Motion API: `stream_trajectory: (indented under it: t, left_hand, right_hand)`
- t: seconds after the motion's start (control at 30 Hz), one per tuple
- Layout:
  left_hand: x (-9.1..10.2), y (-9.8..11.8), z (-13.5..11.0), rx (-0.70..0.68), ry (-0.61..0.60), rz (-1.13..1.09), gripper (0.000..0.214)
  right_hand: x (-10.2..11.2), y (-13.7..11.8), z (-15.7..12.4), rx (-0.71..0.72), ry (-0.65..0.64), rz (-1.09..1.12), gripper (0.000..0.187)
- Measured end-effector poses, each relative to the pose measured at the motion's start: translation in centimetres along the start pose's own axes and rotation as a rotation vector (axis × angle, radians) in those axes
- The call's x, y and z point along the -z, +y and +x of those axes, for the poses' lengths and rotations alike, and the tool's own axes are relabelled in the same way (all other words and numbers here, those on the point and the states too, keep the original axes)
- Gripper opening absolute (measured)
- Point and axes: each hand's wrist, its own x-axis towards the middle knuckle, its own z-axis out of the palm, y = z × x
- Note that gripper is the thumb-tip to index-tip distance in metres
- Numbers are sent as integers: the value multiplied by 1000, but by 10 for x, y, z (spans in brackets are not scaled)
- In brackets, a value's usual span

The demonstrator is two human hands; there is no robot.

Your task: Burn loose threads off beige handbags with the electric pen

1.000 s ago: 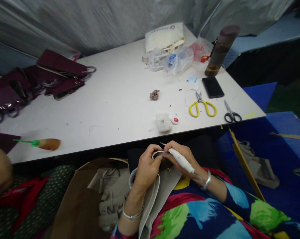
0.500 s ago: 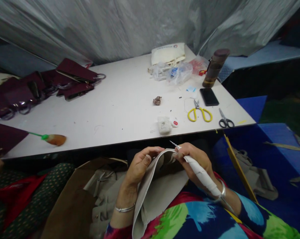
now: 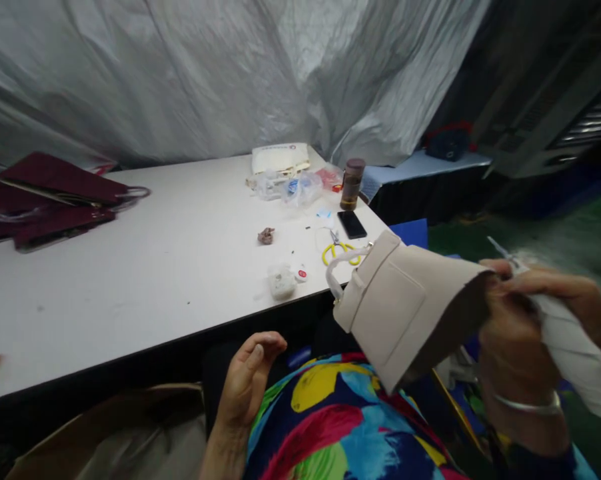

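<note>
Handbag (image 3: 395,300) is slanting in the air by the near right corner of the counter (image 3: 155,287), its mouth facing away from the counter. The right hand (image 3: 530,313) is gripping the bag's rim along with a white-wrapped tool (image 3: 575,347). The left hand (image 3: 248,380) is hovering empty just before the counter's near edge, fingers curving loosely. Yellow scissors (image 3: 335,244), a phone (image 3: 352,225) and a bottle (image 3: 353,187) are resting toward the counter's right end; dark red bags (image 3: 60,197) are lying at its left end.
</note>
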Motion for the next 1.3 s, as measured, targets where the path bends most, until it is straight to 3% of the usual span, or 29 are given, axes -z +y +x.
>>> stream_trajectory:
  t: [0.1,0.27,0.43,0.53,0.63,0.7,0.77,0.87,0.97,1.07,1.17,1.23,1.3]
  left_hand:
    - [5,-6,-2,52,75,-7,41]
    - [10,-9,2,80,133,-6,45]
    - [6,-11,4,94,134,-9,43]
    - [4,-11,4,93,113,-15,41]
    - [4,-12,5,96,110,-7,40]
    - [3,-14,5,107,119,-4,40]
    - [1,-16,5,124,126,-7,41]
    - [-3,-19,1,152,104,-4,38]
    - [-6,-22,-4,160,79,4,35]
    - [-4,-25,-7,151,87,-15,33]
    - [-1,-27,-8,156,86,-48,31]
    - [0,-28,-9,164,81,-52,30]
    - [-1,-28,-10,169,70,-47,29]
  right_hand:
    - [13,32,27,155,153,-197,24]
    - [37,88,36,226,73,-311,27]
    - [53,138,3,154,-254,-268,28]
    - [55,151,-24,105,-488,-217,29]
    - [45,137,-51,-20,-611,-171,24]
    - [32,115,-66,-257,-646,-9,28]
    - [15,89,-79,-502,-734,301,33]
    - [-8,55,-94,-863,-664,798,35]
    - [-22,38,-103,-1104,-623,1012,37]
    - [-29,33,-108,-1172,-626,1057,35]
    - [-32,29,-110,-1126,-662,1073,35]
    - [-31,25,-112,-999,-705,1050,34]
    - [-29,22,-113,-786,-773,949,29]
